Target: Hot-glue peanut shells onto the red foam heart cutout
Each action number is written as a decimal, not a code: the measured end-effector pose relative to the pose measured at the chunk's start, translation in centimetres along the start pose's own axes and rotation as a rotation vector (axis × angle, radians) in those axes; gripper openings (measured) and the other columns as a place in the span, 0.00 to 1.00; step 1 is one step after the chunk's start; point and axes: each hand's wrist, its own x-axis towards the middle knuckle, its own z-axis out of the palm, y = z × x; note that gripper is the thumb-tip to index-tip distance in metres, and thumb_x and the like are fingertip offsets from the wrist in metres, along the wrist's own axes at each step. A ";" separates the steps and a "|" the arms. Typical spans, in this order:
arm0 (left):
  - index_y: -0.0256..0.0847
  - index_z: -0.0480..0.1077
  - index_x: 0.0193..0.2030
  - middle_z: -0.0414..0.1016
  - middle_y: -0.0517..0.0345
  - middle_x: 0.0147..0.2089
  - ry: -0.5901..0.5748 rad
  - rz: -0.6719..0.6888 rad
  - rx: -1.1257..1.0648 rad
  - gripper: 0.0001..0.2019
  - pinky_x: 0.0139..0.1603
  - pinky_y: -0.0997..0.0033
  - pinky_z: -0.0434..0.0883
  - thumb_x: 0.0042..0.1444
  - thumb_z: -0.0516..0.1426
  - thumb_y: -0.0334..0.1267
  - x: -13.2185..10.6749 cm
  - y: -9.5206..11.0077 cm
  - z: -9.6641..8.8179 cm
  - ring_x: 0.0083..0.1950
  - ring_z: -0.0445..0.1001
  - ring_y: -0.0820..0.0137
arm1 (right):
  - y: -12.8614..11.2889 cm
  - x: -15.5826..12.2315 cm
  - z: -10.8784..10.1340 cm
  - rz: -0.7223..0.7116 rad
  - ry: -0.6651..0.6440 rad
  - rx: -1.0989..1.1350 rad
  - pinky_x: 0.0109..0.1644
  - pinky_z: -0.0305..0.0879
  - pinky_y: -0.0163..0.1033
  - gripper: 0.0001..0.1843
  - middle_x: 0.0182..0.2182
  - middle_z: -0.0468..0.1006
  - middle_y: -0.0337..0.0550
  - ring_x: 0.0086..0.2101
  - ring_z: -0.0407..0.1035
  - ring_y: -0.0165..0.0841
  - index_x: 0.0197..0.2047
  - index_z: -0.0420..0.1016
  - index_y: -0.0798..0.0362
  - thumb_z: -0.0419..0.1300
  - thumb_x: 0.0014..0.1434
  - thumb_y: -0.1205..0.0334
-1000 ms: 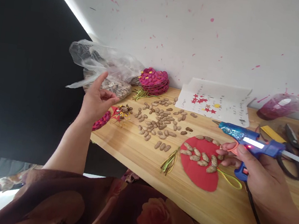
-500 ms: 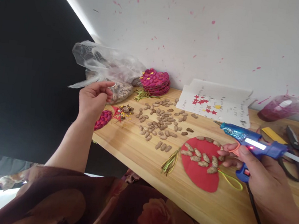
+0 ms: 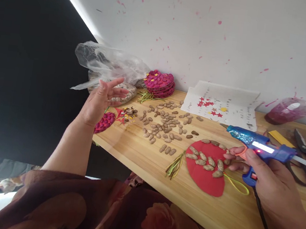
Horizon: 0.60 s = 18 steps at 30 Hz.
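A: Quick, your left hand?
B: Your left hand (image 3: 96, 101) is raised, grip spread, fingers apart, in front of the clear plastic bag (image 3: 98, 56) in this view.
A: Your right?
B: Your right hand (image 3: 276, 183) has its grip wrapped round the blue glue gun (image 3: 285, 153), by the handle and orange trigger (image 3: 242, 153). Nozzle (image 3: 224, 126) points left.
A: Red card?
B: The red card (image 3: 205, 185) lies flat on the worktop (image 3: 136, 153), beside your right fingertips; can't tell if they touch it. Peanuts (image 3: 211, 161) sit along its top edge and across the middle. Tassel (image 3: 174, 167) at its left, yellow-green loop (image 3: 240, 188) at its right.
A: Rest?
B: Loose peanuts (image 3: 169, 121) scattered left of the card, magenta stack (image 3: 161, 82) near the wall (image 3: 180, 31) between bag and paper sheet (image 3: 244, 104), scissors (image 3: 303, 143) behind the gun.
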 end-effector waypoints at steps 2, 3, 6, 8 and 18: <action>0.43 0.66 0.69 0.72 0.39 0.65 -0.063 -0.029 0.057 0.44 0.49 0.62 0.78 0.59 0.45 0.74 -0.1 0.2 -0.2 0.64 0.72 0.53 | 0.0 0.0 0.0 -0.011 0.006 0.000 0.32 0.76 0.39 0.16 0.37 0.83 0.45 0.36 0.79 0.40 0.37 0.82 0.46 0.68 0.57 0.43; 0.43 0.66 0.69 0.71 0.39 0.67 -0.062 -0.019 0.088 0.43 0.48 0.62 0.78 0.60 0.46 0.73 -0.1 0.3 -0.2 0.66 0.71 0.52 | 0.0 0.0 0.0 -0.014 0.008 0.001 0.32 0.76 0.39 0.16 0.37 0.83 0.45 0.36 0.79 0.40 0.37 0.82 0.46 0.68 0.57 0.43; 0.40 0.72 0.63 0.76 0.39 0.61 0.052 0.059 0.183 0.34 0.40 0.65 0.79 0.62 0.54 0.65 0.0 0.6 0.2 0.61 0.76 0.52 | 0.0 0.1 0.1 -0.014 0.008 0.004 0.31 0.76 0.39 0.16 0.36 0.83 0.45 0.36 0.79 0.40 0.36 0.82 0.46 0.68 0.56 0.42; 0.40 0.76 0.57 0.80 0.43 0.53 0.165 0.118 0.224 0.24 0.33 0.67 0.78 0.61 0.60 0.54 0.1 0.8 0.4 0.52 0.80 0.55 | 0.0 0.1 0.1 -0.008 -0.001 0.004 0.31 0.76 0.38 0.16 0.36 0.83 0.45 0.35 0.79 0.39 0.36 0.82 0.47 0.68 0.57 0.42; 0.39 0.72 0.33 0.71 0.62 0.28 0.299 0.255 0.251 0.08 0.29 0.73 0.63 0.52 0.67 0.37 -0.5 1.5 3.5 0.28 0.67 0.76 | 0.4 0.1 -0.2 -0.009 -0.036 0.049 0.33 0.75 0.37 0.16 0.35 0.83 0.43 0.31 0.77 0.34 0.38 0.82 0.49 0.67 0.59 0.44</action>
